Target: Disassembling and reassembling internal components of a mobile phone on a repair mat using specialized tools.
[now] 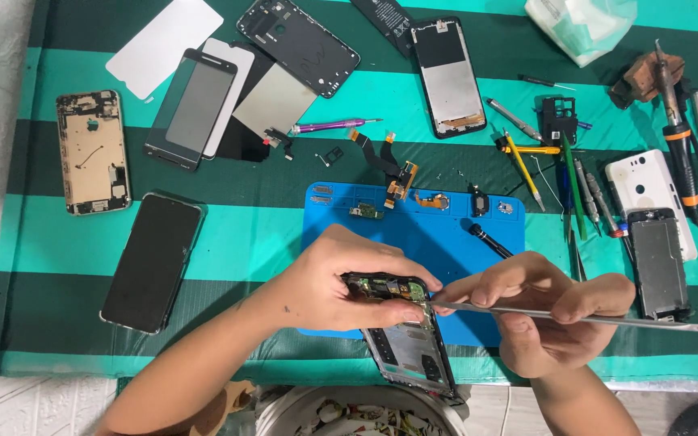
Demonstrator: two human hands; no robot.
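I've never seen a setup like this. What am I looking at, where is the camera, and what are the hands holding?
There is one picture, taken by a camera worn on a person's head, looking down at their own bare hands. The left hand grips an opened phone with its insides exposed. The right hand holds long metal tweezers, tips at the phone's upper edge. Beneath lies a blue work mat on a green striped cloth, with other phone bodies, screens, screwdrivers and a soldering iron spread around.
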